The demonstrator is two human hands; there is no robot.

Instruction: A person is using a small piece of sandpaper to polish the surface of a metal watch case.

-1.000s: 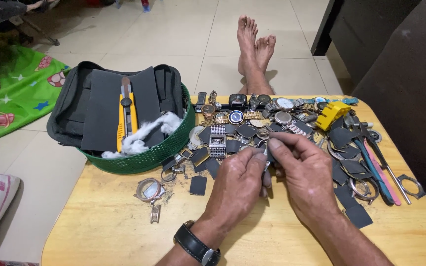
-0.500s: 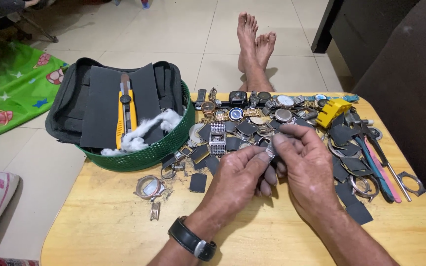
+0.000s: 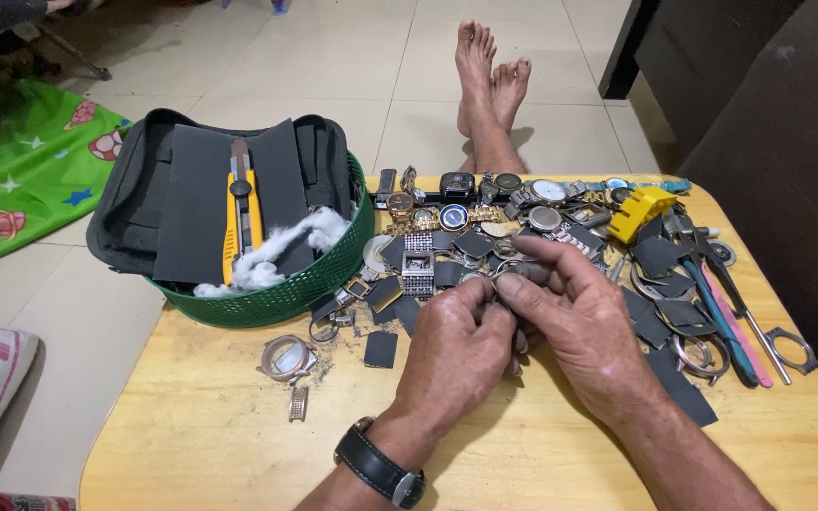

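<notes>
Shifted slightly lower over wooden table (image 3: 191,416) since earlier frame: left hand (image 3: 452,345) and right hand (image 3: 579,322) pinched shut together on small dark piece (image 3: 506,284), largely hidden; judged light, thin, slippery, best gripped by edges.

Left hand (image 3: 452,345) and right hand (image 3: 575,317) meet at the fingertips; each grip pinched shut, forearms converging.

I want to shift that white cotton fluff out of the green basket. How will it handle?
The cotton fluff looks wispy and loose, so it is probably very light and floppy. It may tear into strands when pinched. It trails beside the yellow knife in the basket, so it could snag there.
</notes>
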